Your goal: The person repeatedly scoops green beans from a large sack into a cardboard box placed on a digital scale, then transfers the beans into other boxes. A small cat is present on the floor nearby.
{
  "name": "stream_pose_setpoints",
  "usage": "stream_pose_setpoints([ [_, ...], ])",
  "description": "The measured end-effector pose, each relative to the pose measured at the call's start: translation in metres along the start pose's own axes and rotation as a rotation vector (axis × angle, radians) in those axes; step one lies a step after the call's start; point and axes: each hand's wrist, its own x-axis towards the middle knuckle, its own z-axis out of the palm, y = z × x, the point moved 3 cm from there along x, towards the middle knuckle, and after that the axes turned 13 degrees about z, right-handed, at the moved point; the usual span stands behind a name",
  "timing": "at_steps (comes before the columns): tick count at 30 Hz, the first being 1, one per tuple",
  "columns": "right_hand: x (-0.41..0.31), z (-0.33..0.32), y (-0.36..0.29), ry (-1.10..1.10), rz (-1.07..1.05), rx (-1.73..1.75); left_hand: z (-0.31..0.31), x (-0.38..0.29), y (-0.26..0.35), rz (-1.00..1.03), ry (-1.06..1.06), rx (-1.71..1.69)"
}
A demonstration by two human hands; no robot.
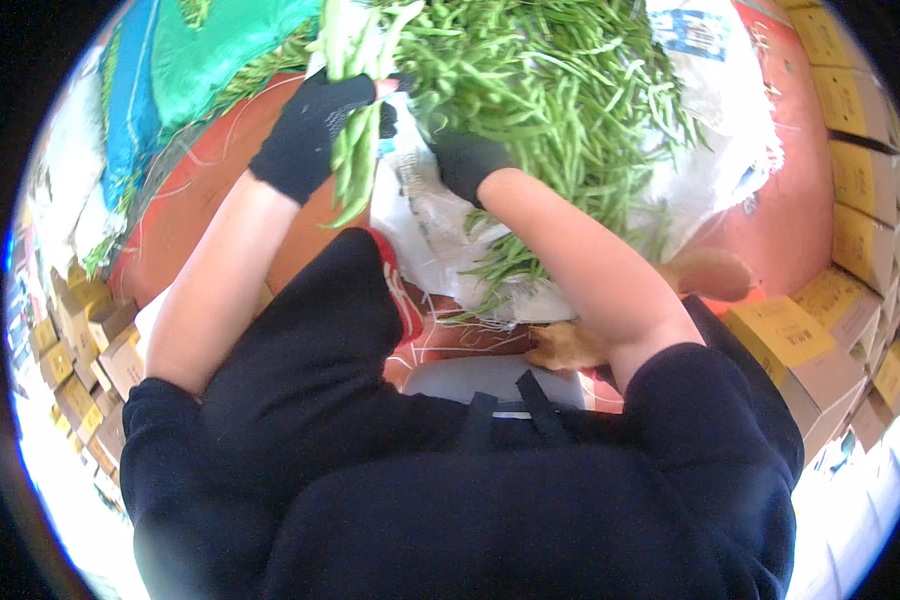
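Both of my hands wear black gloves. My left hand (315,131) is closed around a bunch of long, flat green beans (356,161), whose ends stick out above and below the fist. My right hand (469,161) is at the near left edge of a large heap of green beans (562,112). Its fingers are blurred and partly hidden, so whether they grip anything is unclear. Under the heap spreads a white woven plastic sack (435,225), its frayed edge near my knees.
Green and blue sacks (202,60) with beans showing lie at the left on a reddish floor (210,195). Stacked cardboard boxes (862,180) line the right side. More boxes (75,375) stand at the left. Loose white strings (465,349) lie near a grey seat (495,375).
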Motion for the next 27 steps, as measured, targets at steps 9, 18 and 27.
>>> stream_pose_setpoints([
  [9,-0.002,-0.036,0.108,0.128,0.026,0.602,-0.006,0.0,-0.011,-0.056,0.047,-0.076],
  [18,-0.029,-0.085,0.221,0.344,0.05,0.376,0.0,0.008,-0.017,-0.075,0.034,-0.04],
  [27,-0.037,-0.121,0.153,0.423,0.02,0.819,0.023,0.011,-0.013,-0.126,0.001,-0.077],
])
